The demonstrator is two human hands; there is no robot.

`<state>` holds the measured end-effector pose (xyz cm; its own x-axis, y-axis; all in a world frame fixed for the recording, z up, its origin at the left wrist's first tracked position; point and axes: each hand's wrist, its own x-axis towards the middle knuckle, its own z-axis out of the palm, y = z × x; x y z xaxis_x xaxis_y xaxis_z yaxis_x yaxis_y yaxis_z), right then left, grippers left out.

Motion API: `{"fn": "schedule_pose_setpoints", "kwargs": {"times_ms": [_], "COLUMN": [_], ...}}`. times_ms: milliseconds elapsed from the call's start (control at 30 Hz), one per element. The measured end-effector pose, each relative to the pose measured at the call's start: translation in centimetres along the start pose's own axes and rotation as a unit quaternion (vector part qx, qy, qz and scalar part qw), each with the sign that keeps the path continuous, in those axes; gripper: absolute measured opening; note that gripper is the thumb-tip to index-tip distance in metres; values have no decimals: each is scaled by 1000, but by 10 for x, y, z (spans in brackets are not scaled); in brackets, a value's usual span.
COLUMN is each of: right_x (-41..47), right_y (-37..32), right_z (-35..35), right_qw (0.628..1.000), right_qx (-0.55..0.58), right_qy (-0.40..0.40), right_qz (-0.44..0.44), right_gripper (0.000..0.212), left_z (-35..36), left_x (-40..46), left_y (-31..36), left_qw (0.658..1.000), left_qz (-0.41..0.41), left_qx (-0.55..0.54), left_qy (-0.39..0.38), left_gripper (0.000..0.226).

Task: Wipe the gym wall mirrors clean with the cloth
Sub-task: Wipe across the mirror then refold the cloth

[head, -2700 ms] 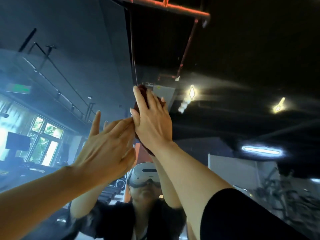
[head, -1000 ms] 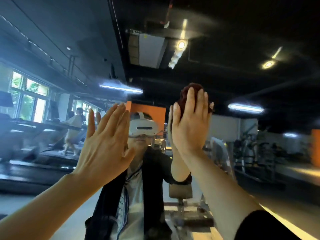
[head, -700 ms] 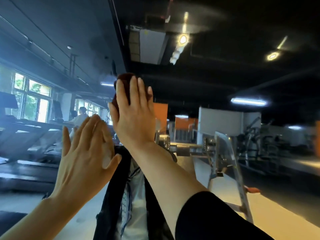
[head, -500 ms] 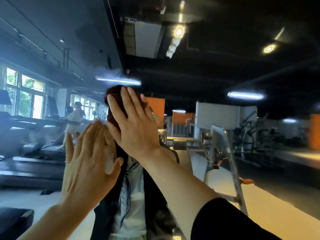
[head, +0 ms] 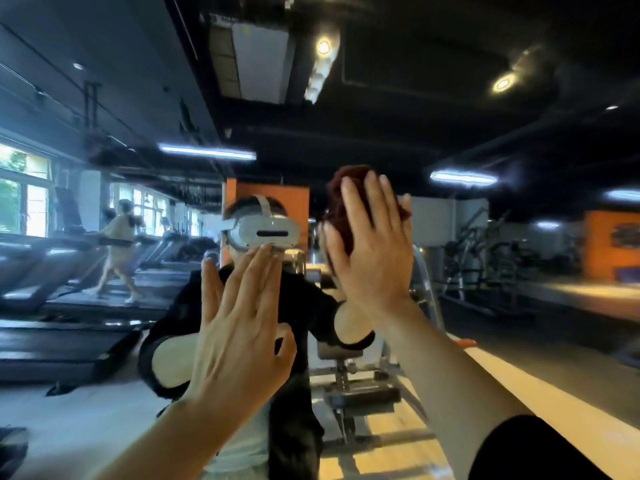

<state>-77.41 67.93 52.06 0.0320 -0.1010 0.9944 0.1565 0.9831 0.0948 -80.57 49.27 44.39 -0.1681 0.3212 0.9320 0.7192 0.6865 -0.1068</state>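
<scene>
Cloth [head: 343, 202] under flat right hand [head: 372, 251] on mirror [head: 519, 306]; left hand [head: 239, 327] flat, empty.

On my feed I see a row of treadmills [head: 69, 271] along the left by bright windows [head: 24, 199], with a person [head: 119, 244] moving on one of them. Strip lights [head: 207, 154] and round spotlights [head: 502, 84] hang from the dark ceiling. An orange pillar [head: 298, 202] stands mid-room, a weight bench [head: 349, 372] below it, and more gym machines [head: 485, 251] sit dim at the right.
</scene>
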Motion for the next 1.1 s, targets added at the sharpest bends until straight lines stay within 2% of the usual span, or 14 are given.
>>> {"fn": "schedule_pose_setpoints", "kwargs": {"times_ms": [200,367,567,667,900,1000,1100], "right_x": [-34,-67,-70,-62,-57,-64,-72], "right_y": [93,69,-28,-79,-199,-222,-217], "right_z": [-19,-16,0,11,33,36,35], "right_qw": [989,979,993,998,985,976,971], "right_qx": [-23,-15,37,52,66,34,21], "right_qy": [31,41,-11,-26,-101,-123,-125], "right_qz": [143,198,107,30,-125,-174,-202], "right_gripper": [54,54,58,56,56,55,55], "left_z": [10,10,-1,-11,-34,-37,-36], "left_x": [-5,-28,-52,-66,-112,-130,-139], "left_y": [24,16,-15,-38,-92,-104,-100], "left_qw": [1000,1000,998,997,986,980,979], "left_qz": [6,-22,-55,-74,-162,-196,-199], "left_qx": [17,19,17,21,28,38,34], "left_qy": [-8,-5,13,29,33,19,11], "left_gripper": [94,81,87,85,91,97,95]}}
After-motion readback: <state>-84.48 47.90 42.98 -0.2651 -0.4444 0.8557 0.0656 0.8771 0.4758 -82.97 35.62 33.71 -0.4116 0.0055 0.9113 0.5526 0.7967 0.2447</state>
